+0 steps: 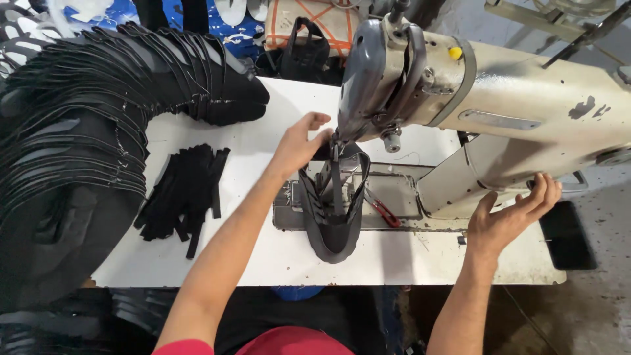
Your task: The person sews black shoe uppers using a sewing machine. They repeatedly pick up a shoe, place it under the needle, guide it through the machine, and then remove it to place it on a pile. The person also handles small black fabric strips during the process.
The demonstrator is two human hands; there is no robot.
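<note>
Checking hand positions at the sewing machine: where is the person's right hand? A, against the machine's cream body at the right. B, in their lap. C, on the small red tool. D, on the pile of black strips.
A: the right hand rests open against the sewing machine body.

Chipped cream metal sewing machine [526, 112]; matt black leather-like upper [332, 230].

The sewing machine's [499, 112] head hides the needle; the left hand's [299, 144] fingertips vanish behind it, and the black stack [72, 151] runs off-frame left.
</note>
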